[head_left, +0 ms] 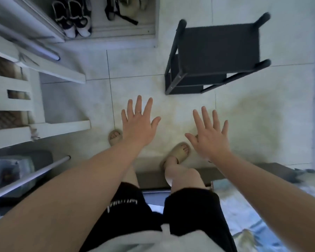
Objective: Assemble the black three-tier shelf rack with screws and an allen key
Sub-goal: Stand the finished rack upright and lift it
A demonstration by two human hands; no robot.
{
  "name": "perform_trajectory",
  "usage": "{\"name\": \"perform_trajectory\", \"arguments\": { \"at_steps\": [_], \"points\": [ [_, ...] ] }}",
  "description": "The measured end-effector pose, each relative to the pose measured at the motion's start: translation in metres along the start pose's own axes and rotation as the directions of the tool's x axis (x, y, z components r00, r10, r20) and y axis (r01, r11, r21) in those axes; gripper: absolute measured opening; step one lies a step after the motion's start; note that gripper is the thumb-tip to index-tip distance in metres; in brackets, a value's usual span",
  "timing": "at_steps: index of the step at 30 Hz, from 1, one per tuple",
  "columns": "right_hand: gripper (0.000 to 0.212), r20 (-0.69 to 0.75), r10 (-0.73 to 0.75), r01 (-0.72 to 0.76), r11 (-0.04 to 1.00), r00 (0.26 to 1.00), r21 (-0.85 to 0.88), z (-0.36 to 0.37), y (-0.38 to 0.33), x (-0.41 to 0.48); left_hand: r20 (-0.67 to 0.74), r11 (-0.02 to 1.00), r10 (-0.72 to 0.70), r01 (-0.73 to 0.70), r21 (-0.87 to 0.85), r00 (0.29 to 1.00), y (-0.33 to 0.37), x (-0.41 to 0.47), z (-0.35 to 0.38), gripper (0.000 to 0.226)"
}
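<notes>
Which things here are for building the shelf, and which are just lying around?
For the job: black shelf rack, standing upright; left hand and right hand, both open and empty. No screws or allen key show.

Just lying about: pair of shoes, white pole, white furniture.

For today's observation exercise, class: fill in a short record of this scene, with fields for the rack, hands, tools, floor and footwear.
rack: black three-tier shelf rack, standing on the floor, apart from both hands
hands: left hand and right hand, fingers spread, holding nothing
tools: no screws or allen key in view
floor: pale tiled floor
footwear: beige slide sandals on both feet
</notes>
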State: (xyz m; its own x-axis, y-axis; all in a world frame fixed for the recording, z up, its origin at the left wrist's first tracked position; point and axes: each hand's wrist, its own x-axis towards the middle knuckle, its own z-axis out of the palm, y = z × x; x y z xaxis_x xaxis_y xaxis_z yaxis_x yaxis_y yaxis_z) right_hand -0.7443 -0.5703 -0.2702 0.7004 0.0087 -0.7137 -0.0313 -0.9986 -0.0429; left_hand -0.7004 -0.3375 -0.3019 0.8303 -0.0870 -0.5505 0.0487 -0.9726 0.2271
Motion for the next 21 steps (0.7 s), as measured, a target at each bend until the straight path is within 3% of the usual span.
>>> {"name": "perform_trajectory", "arguments": {
  "at_steps": [5,12,17,21],
  "points": [
    [0.077,-0.054,0.017,-0.015,0.999,0.998,0.036,-0.062,0.043,-0.024,-0.032,0.997,-0.064,0.063,-0.032,0.997,0.043,-0.010,-0.060,0.067],
    [0.076,-0.073,0.148,-0.144,0.988,0.986,0.055,-0.116,0.092,0.027,-0.017,0.989,-0.066,0.063,-0.135,0.998,0.080,0.057,-0.097,0.067],
    [0.076,-0.029,0.250,-0.248,0.966,0.968,0.072,-0.142,0.117,0.067,0.165,0.958,-0.050,0.094,-0.271,0.985,0.099,0.118,-0.113,0.071],
    [0.076,0.030,0.332,-0.333,0.939,0.943,0.090,-0.157,0.136,0.098,0.385,0.864,-0.098,0.270,-0.424,0.918,0.113,0.167,-0.125,0.076]
  ]
}}
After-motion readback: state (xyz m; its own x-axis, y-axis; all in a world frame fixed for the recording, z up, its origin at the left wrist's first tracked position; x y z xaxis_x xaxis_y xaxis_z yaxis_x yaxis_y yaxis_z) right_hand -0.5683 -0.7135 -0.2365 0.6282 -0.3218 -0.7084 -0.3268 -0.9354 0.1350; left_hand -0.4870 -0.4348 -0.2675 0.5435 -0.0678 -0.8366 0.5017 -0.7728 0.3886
